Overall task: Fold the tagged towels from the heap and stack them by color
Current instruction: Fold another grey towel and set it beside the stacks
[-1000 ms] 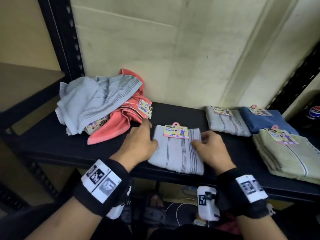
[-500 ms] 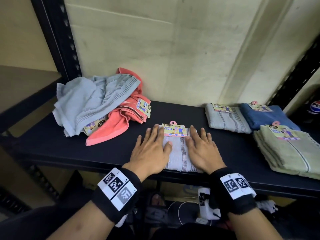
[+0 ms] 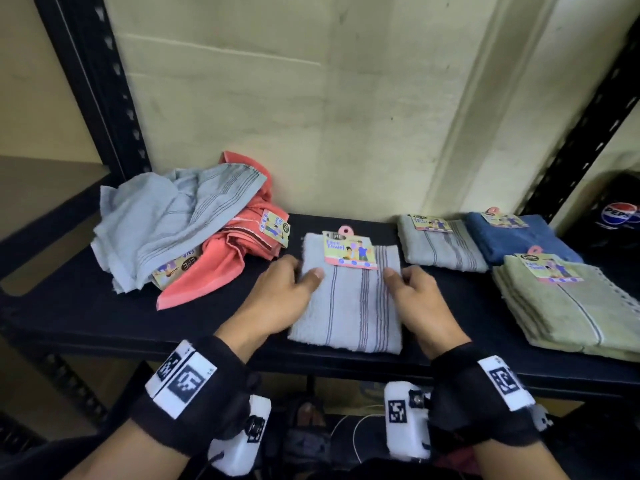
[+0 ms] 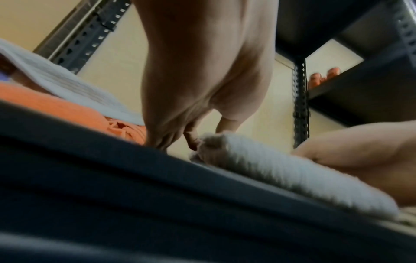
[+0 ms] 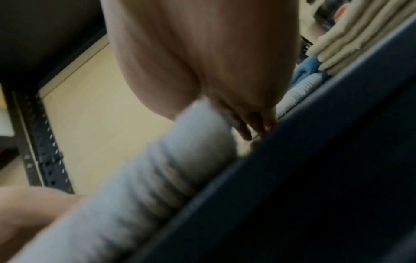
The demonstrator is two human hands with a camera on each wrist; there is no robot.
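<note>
A folded grey striped towel [image 3: 349, 303] with a paper tag [image 3: 349, 254] lies at the middle of the black shelf [image 3: 104, 317]. My left hand [image 3: 304, 278] grips its left edge, thumb on top and fingers curled at the side. My right hand [image 3: 394, 280] grips the right edge the same way. In the left wrist view the left hand [image 4: 198, 138] pinches the towel's corner [image 4: 216, 142]. The right wrist view shows the right hand [image 5: 247, 124] curled against the towel [image 5: 157, 169]. The heap at the back left holds a pale blue towel [image 3: 166, 216] and a coral towel [image 3: 221, 268].
At the right of the shelf stand a folded grey towel [image 3: 440, 244], a folded blue towel [image 3: 519, 237] and a stack of green towels [image 3: 571, 306]. A Pepsi bottle [image 3: 620, 216] is at the far right. Black upright posts [image 3: 100, 98] frame the shelf; a wall closes the back.
Half a second ago both hands lay flat on top of the grey towel. They have slid outward and now grip its left and right edges.
</note>
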